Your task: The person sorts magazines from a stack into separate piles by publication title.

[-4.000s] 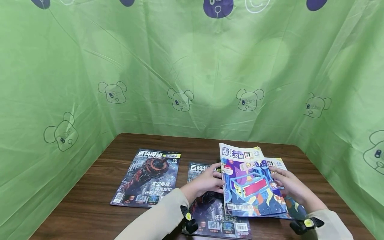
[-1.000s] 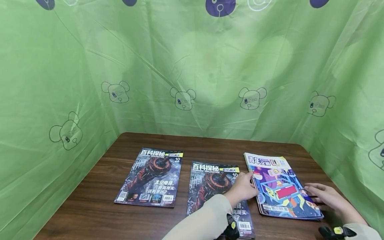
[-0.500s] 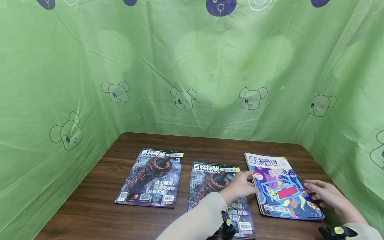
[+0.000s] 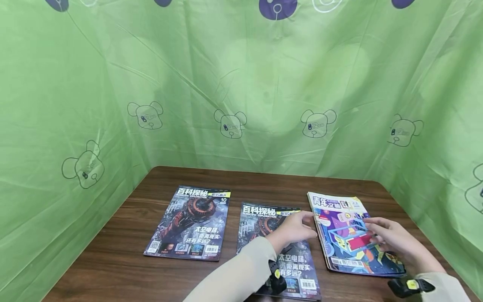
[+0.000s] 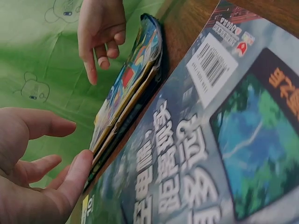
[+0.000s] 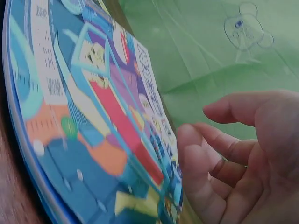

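Observation:
A colourful magazine point(image 4: 341, 245) with a red box on its cover lies on top of another at the table's right side, their edges nearly even; the left wrist view shows the layered stack point(image 5: 122, 88). My left hand point(image 4: 295, 228) is just left of the stack, above a dark magazine point(image 4: 298, 266) in the middle. Its fingers are relaxed and hold nothing. Over the stack's right part hovers my right hand point(image 4: 396, 240), fingers loosely bent, gripping nothing; the right wrist view shows the hand point(image 6: 243, 163) beside the cover.
A second dark magazine point(image 4: 188, 224) of the same cover lies at the left. The brown wooden table point(image 4: 113, 260) has green curtains point(image 4: 241, 84) with bear drawings around its back and sides.
Four seconds ago both hands held the colourful magazine over the middle; since then it came down on the right stack. Lately my left hand drew off leftward and my right hand moved in over it.

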Demonstrator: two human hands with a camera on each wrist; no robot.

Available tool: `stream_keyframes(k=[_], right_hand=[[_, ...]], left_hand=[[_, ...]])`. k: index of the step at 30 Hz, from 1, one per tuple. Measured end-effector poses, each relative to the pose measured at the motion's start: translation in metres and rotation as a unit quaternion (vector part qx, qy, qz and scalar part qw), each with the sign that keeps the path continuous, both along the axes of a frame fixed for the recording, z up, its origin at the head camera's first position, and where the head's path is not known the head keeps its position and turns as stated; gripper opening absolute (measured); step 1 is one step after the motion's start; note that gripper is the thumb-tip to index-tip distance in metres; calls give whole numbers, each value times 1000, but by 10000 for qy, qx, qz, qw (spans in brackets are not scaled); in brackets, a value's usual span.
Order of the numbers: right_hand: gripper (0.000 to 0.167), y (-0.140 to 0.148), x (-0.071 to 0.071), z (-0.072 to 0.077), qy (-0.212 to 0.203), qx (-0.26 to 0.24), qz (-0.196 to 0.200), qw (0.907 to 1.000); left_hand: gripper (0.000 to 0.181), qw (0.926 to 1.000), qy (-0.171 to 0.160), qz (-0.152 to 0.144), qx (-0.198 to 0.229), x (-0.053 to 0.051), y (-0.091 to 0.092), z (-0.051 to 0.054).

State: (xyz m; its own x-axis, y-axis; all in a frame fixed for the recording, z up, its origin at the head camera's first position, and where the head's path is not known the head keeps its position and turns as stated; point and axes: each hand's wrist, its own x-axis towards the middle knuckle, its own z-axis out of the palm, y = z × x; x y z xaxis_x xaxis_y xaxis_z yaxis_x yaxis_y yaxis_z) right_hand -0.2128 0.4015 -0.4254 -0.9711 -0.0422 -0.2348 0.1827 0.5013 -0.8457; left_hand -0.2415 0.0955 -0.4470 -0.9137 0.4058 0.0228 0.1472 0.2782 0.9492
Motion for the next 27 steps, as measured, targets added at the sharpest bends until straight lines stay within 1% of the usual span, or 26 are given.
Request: stream_keyframes(k=[4,8,13,17,23,27], right_hand=[[62,-11,-2,0,25,-102,207,9997],[62,-25,-5,-3,102,-142,445,9989],[59,-45,-8,-5,265,-380,972,9942],[55,-61,-11,-6,321,-471,1238,9907],[51,-78,-15,-9,394,-561,1502,9863],[53,-87,-17,-10,351,-626,1571,9850]], left_hand=[[60,9999,-30,-95,-21,-1,-8,4],[60,9999,28,-42,-137,-3,-15,5],[59,9999,41,-42,-131,-4,-25,7],[58,9996,20,-69,-276,-5,-37,9],[58,9992,6,-120,-378,-4,-55,8],[56,9986,77,-113,-503,-3,-68,9]])
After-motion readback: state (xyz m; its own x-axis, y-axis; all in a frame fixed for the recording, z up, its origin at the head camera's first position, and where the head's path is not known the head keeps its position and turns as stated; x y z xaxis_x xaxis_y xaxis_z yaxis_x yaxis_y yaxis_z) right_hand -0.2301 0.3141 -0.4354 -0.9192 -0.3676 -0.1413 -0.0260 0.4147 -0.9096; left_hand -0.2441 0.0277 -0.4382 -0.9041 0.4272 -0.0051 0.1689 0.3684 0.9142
